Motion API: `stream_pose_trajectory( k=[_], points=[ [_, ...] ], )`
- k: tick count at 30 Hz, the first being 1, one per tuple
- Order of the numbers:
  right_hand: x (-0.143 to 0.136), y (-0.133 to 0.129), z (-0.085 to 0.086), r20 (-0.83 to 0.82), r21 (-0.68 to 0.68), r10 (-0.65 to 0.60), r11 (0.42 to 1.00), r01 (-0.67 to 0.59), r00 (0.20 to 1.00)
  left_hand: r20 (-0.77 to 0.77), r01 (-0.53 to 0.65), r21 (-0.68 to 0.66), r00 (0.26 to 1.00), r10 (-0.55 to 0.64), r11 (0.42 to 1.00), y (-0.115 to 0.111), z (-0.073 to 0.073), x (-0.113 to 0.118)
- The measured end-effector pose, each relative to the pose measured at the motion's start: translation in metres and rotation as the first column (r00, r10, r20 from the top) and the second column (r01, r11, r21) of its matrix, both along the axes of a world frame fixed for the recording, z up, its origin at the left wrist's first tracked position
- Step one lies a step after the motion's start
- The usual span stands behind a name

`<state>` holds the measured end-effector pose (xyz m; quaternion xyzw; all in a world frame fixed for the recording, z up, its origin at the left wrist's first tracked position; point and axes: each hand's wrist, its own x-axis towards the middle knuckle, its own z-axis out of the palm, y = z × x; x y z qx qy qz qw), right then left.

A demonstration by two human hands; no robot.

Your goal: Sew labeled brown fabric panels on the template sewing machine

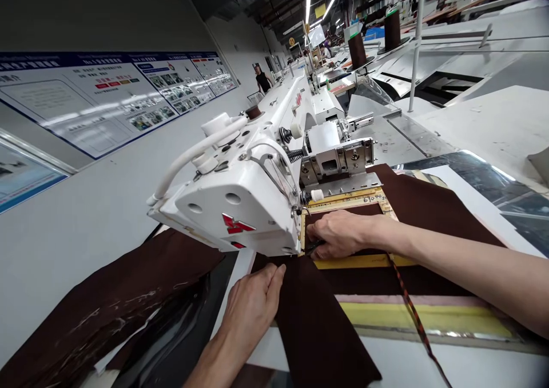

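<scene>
In the head view, my left hand (253, 296) is at the left edge of a dark brown fabric strip (319, 319), its fingers curled down and closed on the cloth. My right hand (338, 234) reaches inside a yellow-edged template frame (347, 260) that lies on brown fabric (429, 205). Its fingers are closed around a small dark item beside the needle area, mostly hidden by the hand. Just left of that hand is the head of a white sewing machine (261, 222). A metal clamp bracket (338, 165) stands behind the frame.
An orange-and-black cord (414, 314) runs from the frame toward the front edge. More brown fabric (141, 285) hangs at the left. Brown thread cones (357, 51) and a white pole (417, 51) stand farther back. Someone in dark clothes (262, 81) is in the distance.
</scene>
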<state>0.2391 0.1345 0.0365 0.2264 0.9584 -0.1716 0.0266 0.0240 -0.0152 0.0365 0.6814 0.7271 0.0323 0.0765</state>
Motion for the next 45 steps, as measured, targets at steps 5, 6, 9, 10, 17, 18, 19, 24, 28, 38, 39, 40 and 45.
stream_pose_trajectory(
  k=[5, 6, 9, 10, 17, 18, 19, 24, 28, 38, 39, 40, 45],
  points=[
    [0.001, 0.001, -0.001, -0.015, -0.005, 0.005, 1.0, -0.005, 1.0, 0.221, -0.148, 0.124, 0.968, 0.118, 0.981, -0.007, 0.001, -0.025],
    [0.001, 0.002, -0.001, -0.021, -0.015, 0.007, 1.0, -0.007, 1.0, 0.295, -0.22, 0.13, 0.94, 0.174, 0.967, -0.009, 0.004, -0.038],
    [0.001, 0.003, 0.001, -0.042, -0.059, 0.0, 0.998, -0.003, 0.999, 0.409, -0.402, 0.174, 0.86, 0.305, 0.899, -0.014, 0.017, -0.081],
    [0.001, 0.003, 0.001, -0.046, -0.07, -0.006, 0.998, 0.002, 0.999, 0.405, -0.454, 0.173, 0.842, 0.357, 0.874, -0.014, 0.021, -0.092],
    [0.0, 0.001, 0.003, -0.02, -0.053, -0.036, 0.998, 0.035, 0.999, 0.167, -0.218, 0.131, 0.966, 0.195, 0.967, 0.0, 0.013, -0.041],
    [0.0, 0.0, 0.003, -0.017, -0.048, -0.043, 0.998, 0.042, 0.999, 0.154, -0.167, 0.067, 0.976, 0.156, 0.984, 0.004, 0.01, -0.026],
    [0.001, 0.0, 0.004, -0.015, -0.043, -0.048, 0.998, 0.048, 0.999, 0.122, -0.137, 0.015, 0.983, 0.134, 0.99, 0.008, 0.007, -0.014],
    [0.003, 0.0, 0.005, -0.023, -0.054, -0.041, 0.998, 0.04, 0.999, 0.144, -0.086, -0.153, 0.984, 0.109, 0.984, 0.02, 0.005, 0.002],
    [0.004, 0.005, 0.001, -0.052, -0.072, -0.014, 0.997, 0.011, 0.999, 0.239, 0.018, -0.237, 0.97, 0.04, 0.971, 0.015, 0.005, 0.0],
    [0.001, 0.01, -0.005, -0.117, -0.124, 0.067, 0.989, -0.081, 0.991, 0.142, 0.035, -0.184, 0.99, -0.009, 0.982, 0.005, -0.003, 0.007],
    [0.001, 0.011, -0.005, -0.117, -0.13, 0.071, 0.988, -0.087, 0.991, 0.139, 0.034, -0.176, 0.99, -0.009, 0.984, 0.004, -0.004, 0.006],
    [0.0, 0.011, -0.005, -0.115, -0.135, 0.074, 0.987, -0.089, 0.991, 0.139, 0.035, -0.17, 0.99, -0.011, 0.985, 0.004, -0.006, 0.005],
    [-0.003, 0.012, -0.003, -0.091, -0.168, 0.067, 0.982, -0.082, 0.994, 0.142, 0.052, -0.153, 0.989, -0.03, 0.987, 0.001, -0.01, 0.003]
  ],
)
